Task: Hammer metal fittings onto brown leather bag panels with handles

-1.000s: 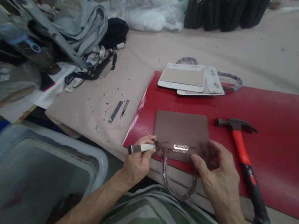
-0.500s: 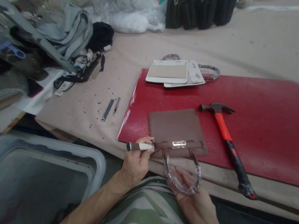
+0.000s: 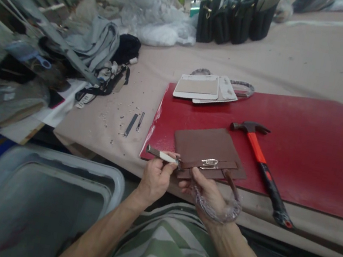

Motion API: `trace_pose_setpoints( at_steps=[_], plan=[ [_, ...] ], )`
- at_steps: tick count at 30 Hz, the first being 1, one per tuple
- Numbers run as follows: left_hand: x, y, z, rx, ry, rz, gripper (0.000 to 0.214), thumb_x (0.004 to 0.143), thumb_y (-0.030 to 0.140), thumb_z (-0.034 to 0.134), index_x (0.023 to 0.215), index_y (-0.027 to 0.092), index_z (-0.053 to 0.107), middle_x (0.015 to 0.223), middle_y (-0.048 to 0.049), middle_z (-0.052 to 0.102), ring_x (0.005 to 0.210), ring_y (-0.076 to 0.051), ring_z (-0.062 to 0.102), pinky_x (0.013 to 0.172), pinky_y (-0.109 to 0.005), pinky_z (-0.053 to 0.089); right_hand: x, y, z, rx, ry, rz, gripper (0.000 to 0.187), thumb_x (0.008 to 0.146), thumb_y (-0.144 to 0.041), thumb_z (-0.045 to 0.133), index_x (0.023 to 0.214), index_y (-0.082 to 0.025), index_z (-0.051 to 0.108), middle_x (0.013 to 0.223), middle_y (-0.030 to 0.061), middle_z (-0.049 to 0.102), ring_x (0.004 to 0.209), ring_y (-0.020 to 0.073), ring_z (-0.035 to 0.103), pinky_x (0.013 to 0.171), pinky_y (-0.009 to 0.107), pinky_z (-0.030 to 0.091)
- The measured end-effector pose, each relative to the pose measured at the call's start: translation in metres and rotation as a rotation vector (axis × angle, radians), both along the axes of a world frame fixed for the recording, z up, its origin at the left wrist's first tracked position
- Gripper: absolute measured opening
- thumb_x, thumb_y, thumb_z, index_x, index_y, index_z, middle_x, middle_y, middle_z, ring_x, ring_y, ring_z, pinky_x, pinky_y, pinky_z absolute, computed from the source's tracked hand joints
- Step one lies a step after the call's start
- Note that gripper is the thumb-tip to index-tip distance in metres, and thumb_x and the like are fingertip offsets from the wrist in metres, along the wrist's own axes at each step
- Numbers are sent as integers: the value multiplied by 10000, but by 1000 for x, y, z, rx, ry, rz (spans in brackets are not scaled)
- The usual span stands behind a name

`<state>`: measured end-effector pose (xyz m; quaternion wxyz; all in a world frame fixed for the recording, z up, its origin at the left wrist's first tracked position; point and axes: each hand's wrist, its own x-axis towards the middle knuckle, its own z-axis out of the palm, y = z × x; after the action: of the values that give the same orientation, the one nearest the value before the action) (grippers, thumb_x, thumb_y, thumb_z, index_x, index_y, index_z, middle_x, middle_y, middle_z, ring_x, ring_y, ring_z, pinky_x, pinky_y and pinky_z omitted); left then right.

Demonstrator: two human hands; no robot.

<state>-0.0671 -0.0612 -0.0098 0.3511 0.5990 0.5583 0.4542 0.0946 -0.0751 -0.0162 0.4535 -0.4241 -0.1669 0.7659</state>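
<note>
A small brown handbag (image 3: 208, 148) lies flat on the red mat (image 3: 304, 143), its silver clasp (image 3: 209, 163) and strap towards me. My left hand (image 3: 155, 178) is closed on a white-handled tool (image 3: 160, 155) whose tip touches the left end of the strap. My right hand (image 3: 205, 190) pinches the bag's near edge just below the clasp. The bag's plastic-wrapped handle (image 3: 227, 205) loops around that wrist.
A hammer (image 3: 261, 164) with a red and black handle lies right of the bag. White cards (image 3: 203, 87) sit at the mat's far left corner. Two thin metal pieces (image 3: 135, 123) lie on the beige table. A grey plastic bin (image 3: 29, 201) stands lower left; black bags (image 3: 235, 18) at the back.
My right hand came up from under the handle to the bag's near edge below the clasp. The tool in my left hand tilted. The bag turned slightly.
</note>
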Motion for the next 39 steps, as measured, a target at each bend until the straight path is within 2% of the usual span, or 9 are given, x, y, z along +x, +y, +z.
trace_pose_setpoints(
  at_steps=[4,8,11,14,20,24,30,35,39],
  plan=[
    [-3,1,11,34,0,-18,138,905,196,610,1015,171,690,1059,-98,773,981,-222,738,911,-342,589,-7,-1,0,-18,-112,3,425,706,-519,857,870,-136,775,751,57,729,593,135,622,555,248,511],
    [-10,5,20,148,-21,-10,117,904,205,637,1012,182,675,1091,-96,765,1022,-220,729,931,-336,586,-7,-8,-1,-49,-168,31,409,690,-499,872,839,-127,788,784,75,743,670,174,658,662,300,558],
    [-13,10,23,104,-92,-56,114,918,224,637,1021,181,662,1099,-95,761,1010,-212,734,916,-323,597,-8,-12,-1,-26,-249,60,451,700,-569,845,777,-128,791,819,97,753,774,209,680,778,341,572],
    [-14,14,23,30,-175,-90,109,925,237,637,1007,169,658,1074,-98,761,978,-205,741,909,-324,604,-10,-12,-3,40,-302,40,443,697,-590,835,772,-155,799,959,109,773,951,259,684,872,380,563],
    [-16,14,31,-52,-356,-154,180,941,319,670,1006,155,639,1048,-111,770,942,-201,753,883,-322,615,-7,-8,-6,96,-229,-44,429,628,-529,886,941,-246,805,1158,26,759,1197,271,640,1145,426,421],
    [-18,10,34,-56,-384,-164,245,943,387,689,1003,156,633,1047,-116,771,942,-210,758,892,-336,619,-7,-8,-6,159,-127,-47,412,668,-458,872,1022,-261,793,1203,18,748,1232,267,634,1173,438,395],
    [-20,3,24,-38,-367,-140,214,967,371,661,1018,166,630,1079,-113,758,968,-214,755,907,-341,618,-14,-10,-2,149,-169,-72,394,654,-475,865,978,-263,793,1167,19,757,1192,269,654,1149,433,417],
    [-22,-2,27,74,-210,-126,136,975,306,643,1026,181,652,1101,-105,755,1042,-226,733,944,-347,602,-17,-7,6,126,-232,-12,351,620,-509,865,850,-257,785,1057,33,773,1106,282,680,1032,426,505],
    [-22,-7,28,124,-116,-153,111,973,258,630,1058,192,659,1143,-106,749,1079,-235,722,982,-368,585,-17,-8,3,116,-272,16,391,648,-572,844,837,-233,792,1027,52,778,1051,273,694,1023,423,504]
  ],
)
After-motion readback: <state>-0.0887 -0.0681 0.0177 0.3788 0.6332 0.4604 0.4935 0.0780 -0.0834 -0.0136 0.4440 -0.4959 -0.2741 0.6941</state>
